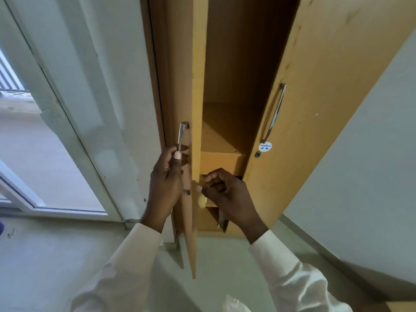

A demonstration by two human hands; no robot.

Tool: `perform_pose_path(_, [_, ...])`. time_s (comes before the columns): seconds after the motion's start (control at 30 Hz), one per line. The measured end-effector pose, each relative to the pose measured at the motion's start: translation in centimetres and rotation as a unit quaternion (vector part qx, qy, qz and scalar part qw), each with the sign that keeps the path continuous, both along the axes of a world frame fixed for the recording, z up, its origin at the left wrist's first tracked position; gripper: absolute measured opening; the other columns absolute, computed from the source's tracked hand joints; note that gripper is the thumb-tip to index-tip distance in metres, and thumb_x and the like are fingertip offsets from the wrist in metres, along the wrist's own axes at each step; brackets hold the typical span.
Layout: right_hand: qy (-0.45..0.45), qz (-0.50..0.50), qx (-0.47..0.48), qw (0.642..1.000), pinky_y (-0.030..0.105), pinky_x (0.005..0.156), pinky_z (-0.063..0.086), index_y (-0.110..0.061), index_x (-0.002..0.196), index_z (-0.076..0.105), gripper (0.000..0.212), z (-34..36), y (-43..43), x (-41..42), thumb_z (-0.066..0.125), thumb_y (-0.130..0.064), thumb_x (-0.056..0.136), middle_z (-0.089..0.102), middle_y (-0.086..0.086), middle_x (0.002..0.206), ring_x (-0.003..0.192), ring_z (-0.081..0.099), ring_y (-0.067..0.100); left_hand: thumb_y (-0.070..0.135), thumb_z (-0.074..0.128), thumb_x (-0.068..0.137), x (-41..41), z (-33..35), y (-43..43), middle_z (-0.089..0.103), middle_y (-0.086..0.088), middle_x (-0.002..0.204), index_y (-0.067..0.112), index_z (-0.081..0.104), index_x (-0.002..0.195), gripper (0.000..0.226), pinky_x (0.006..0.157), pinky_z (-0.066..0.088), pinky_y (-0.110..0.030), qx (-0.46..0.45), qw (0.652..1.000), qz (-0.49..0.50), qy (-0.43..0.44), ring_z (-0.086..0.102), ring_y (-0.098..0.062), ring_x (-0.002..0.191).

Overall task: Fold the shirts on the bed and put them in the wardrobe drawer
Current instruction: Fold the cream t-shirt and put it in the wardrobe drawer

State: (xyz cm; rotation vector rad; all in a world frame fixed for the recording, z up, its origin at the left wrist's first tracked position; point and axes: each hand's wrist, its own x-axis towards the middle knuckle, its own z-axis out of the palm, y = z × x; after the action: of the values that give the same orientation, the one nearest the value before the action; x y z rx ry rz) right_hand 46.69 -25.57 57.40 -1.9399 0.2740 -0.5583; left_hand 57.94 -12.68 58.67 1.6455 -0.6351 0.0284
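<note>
The wooden wardrobe stands in front of me. Its left door is swung out, edge-on to me. My left hand grips that door's metal handle. Inside, below a shelf, sits a drawer front. My right hand is just under it, in the gap between the doors, with its fingers curled and the thumb pointing at the door's edge. What the fingers hold, if anything, is hidden. No shirt and no bed is in view.
The right wardrobe door carries a long handle, a round sticker and a lock. A white-framed glass door is on the left and a white wall on the right. Pale floor lies below.
</note>
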Motion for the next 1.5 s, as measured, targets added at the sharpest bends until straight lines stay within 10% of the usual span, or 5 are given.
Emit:
perform_pose_path(0.17, [-0.030, -0.100, -0.045, 0.993, 0.033, 0.074, 0.059, -0.023, 0.106, 0.061, 0.027, 0.1, -3.0, -0.2, 0.076, -0.030, 0.084, 0.067, -0.008, 0.093, 0.085, 0.065, 0.008, 0.038, 0.038, 0.102, -1.0, 1.0, -3.9, 0.061, 0.014, 0.100, 0.028, 0.053, 0.116, 0.022, 0.077, 0.050, -0.020, 0.043, 0.995, -0.085, 0.002, 0.059, 0.005, 0.093])
perform_pose_path(0.33, [-0.034, -0.153, -0.109, 0.982, 0.033, 0.074, 0.059, -0.024, 0.108, 0.060, 0.020, 0.3, -7.2, -0.6, 0.069, -0.024, 0.090, 0.068, -0.010, 0.097, 0.087, 0.066, 0.007, 0.038, 0.042, 0.101, -0.9, 0.8, -9.0, 0.063, 0.012, 0.091, 0.027, 0.056, 0.109, 0.019, 0.092, 0.055, -0.040, 0.040, 0.988, -0.150, 0.013, 0.064, -0.009, 0.093])
perform_pose_path(0.63, [-0.055, -0.184, 0.061, 0.979, 0.041, 0.079, 0.058, -0.023, 0.113, 0.064, 0.021, 1.3, -19.5, 0.9, 0.065, -0.024, 0.092, 0.069, -0.004, 0.096, 0.084, 0.066, 0.014, 0.033, 0.043, 0.103, -0.1, 1.4, -17.7, 0.067, 0.004, 0.091, 0.016, 0.059, 0.107, 0.023, 0.077, 0.048, -0.021, 0.052, 0.988, -0.143, 0.013, 0.067, -0.005, 0.086])
perform_pose_path(0.83, [0.058, -0.208, 0.030, 0.976, 0.040, 0.095, 0.050, -0.018, 0.137, 0.048, 0.041, 3.5, -26.1, 5.9, 0.055, -0.025, 0.097, 0.059, 0.003, 0.131, 0.111, 0.060, 0.025, 0.032, 0.044, 0.103, 0.4, 1.3, -20.4, 0.066, 0.007, 0.090, 0.019, 0.058, 0.102, 0.020, 0.071, 0.046, -0.012, 0.057, 0.992, -0.110, -0.007, 0.067, -0.003, 0.083])
perform_pose_path(1.5, [-0.009, -0.075, 0.054, 0.996, 0.048, 0.080, 0.059, -0.015, 0.095, 0.057, 0.010, 1.5, -30.3, 5.0, 0.062, -0.024, 0.094, 0.064, -0.001, 0.083, 0.085, 0.066, 0.031, 0.030, 0.045, 0.102, 3.7, 1.4, -27.6, 0.067, -0.003, 0.083, 0.016, 0.057, 0.093, 0.020, 0.072, 0.047, -0.017, 0.053, 0.996, -0.064, -0.024, 0.066, -0.016, 0.080])
